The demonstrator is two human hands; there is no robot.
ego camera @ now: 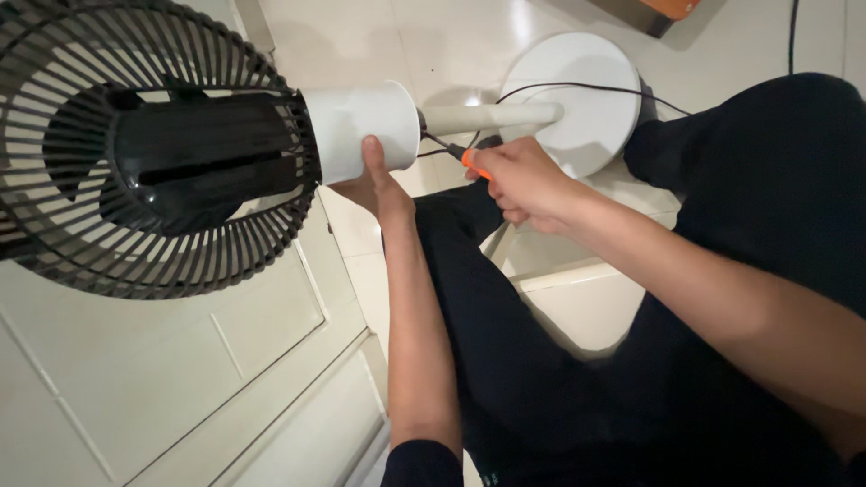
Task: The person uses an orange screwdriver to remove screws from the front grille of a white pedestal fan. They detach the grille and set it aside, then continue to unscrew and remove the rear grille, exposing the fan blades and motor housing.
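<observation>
A standing fan lies tipped toward me, its dark grille (135,144) at the upper left and its white motor housing (361,126) in the middle. My left hand (379,185) grips the housing from below, thumb up along its side. My right hand (523,185) is closed on a screwdriver (460,155) with an orange handle; its dark shaft points at the back of the housing, where the white pole (492,115) joins it. The pole runs to a round white base (586,99).
A black cord (577,87) crosses the base. My legs in dark trousers (740,180) fold over the pale tiled floor (577,307). A white panelled door (180,388) fills the lower left. An orange-edged object (663,11) sits at the top.
</observation>
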